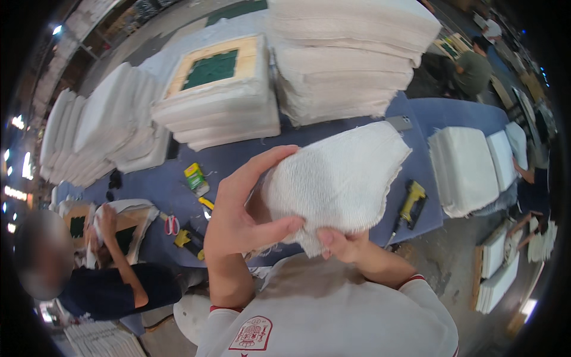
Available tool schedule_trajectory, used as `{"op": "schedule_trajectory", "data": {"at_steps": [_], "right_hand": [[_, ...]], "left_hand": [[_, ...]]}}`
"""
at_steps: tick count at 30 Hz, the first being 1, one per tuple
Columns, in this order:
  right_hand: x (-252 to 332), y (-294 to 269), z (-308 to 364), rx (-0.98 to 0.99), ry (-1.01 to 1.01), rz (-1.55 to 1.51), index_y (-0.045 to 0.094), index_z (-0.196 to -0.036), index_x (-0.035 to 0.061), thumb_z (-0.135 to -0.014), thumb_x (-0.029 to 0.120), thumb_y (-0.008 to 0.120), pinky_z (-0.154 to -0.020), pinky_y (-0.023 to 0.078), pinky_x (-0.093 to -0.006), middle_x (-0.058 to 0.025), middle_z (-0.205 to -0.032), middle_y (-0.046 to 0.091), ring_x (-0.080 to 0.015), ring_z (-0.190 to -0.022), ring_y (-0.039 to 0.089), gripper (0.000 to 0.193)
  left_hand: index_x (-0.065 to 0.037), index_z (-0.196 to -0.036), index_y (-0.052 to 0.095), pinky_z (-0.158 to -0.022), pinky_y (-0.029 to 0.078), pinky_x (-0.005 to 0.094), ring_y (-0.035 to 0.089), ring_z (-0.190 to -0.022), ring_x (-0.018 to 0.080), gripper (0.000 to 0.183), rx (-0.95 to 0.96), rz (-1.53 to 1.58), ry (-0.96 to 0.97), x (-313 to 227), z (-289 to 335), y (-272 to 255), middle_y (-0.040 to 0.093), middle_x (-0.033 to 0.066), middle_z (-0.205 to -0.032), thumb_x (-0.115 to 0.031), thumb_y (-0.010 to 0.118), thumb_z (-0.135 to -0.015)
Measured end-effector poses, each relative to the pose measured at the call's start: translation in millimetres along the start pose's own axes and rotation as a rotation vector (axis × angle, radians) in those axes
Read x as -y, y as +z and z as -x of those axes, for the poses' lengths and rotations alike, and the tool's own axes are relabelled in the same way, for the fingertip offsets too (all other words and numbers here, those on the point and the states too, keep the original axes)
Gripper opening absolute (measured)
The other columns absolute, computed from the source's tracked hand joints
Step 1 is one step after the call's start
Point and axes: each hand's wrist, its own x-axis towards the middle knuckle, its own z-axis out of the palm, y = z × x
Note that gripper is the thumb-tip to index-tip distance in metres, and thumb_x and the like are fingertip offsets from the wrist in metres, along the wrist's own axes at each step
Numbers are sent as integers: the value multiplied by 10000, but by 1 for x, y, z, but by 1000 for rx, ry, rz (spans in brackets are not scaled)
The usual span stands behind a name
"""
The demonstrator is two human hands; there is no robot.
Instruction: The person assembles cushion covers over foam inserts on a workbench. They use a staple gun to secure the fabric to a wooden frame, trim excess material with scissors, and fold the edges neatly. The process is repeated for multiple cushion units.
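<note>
Above the blue-covered table I hold a white fabric-covered padded panel (339, 178) tilted up in front of me. Its cloth is wrinkled near my hands and ragged along the right edge. My left hand (238, 202) wraps around the left end, thumb on the near face and fingers along the upper edge. At the lower edge my right hand (345, 245) pinches the cloth with its thumb in front; its other fingers are mostly hidden. A yellow-and-black staple gun (411, 205) lies on the table right of the panel.
Stacks of white padded panels (220, 113) line the table's far side, the tallest (351, 59) straight ahead. Red-handled scissors (172, 225), a green-yellow box (195, 177) and another yellow-black tool (190, 241) lie to the left. A co-worker's arm (122, 250) handles a panel there.
</note>
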Motion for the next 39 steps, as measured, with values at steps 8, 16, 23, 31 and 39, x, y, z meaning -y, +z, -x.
{"op": "schedule_trajectory", "data": {"at_steps": [8, 16, 23, 31, 39], "right_hand": [[-19, 21, 1, -4, -66, -28, 621, -1385, -1, -977, 27, 716, -688, 564, -282, -60, -1026, 752, -104, -774, 683, 420], [-6, -27, 38, 325, -153, 438, 622, -1408, 21, -907, 34, 756, -884, 631, -403, -142, -1248, 738, -238, -1051, 743, 519], [-61, -159, 62, -186, -38, 852, 728, -1327, 53, -845, 27, 784, -997, 560, -422, -160, -1259, 761, -347, -1166, 733, 487], [-170, -405, 214, -996, 397, 1663, 398, -1618, 62, -801, 97, 777, -1181, 395, -548, -320, -1372, 620, -508, -1339, 552, 901], [-146, -423, 195, -1122, 639, 1285, 397, -1419, 24, -719, 10, 687, -928, 547, -548, -286, -1169, 660, -486, -976, 674, 758]], "left_hand": [[47, -1490, 551, -1075, 505, 391, 666, -1217, 273, 899, -362, -88, -151, -32, 31, 47, 681, 180, -1316, -196, 916, -706], [36, -1493, 515, -1119, 458, 383, 612, -1278, 250, 909, -332, -254, -89, -35, 51, 89, 619, 151, -1366, -234, 899, -714], [17, -1489, 521, -1108, 464, 390, 615, -1257, 242, 864, -372, -347, -116, -43, 37, 102, 625, 148, -1364, -185, 893, -735], [10, -1457, 542, -1075, 489, 357, 647, -1202, 214, 774, -420, -394, -93, -46, 19, 104, 674, 126, -1288, -55, 865, -756], [-34, -1430, 576, -1037, 504, 457, 670, -1173, 374, 757, -464, -421, -152, -46, 0, 106, 690, 186, -1275, -269, 936, -806]]}}
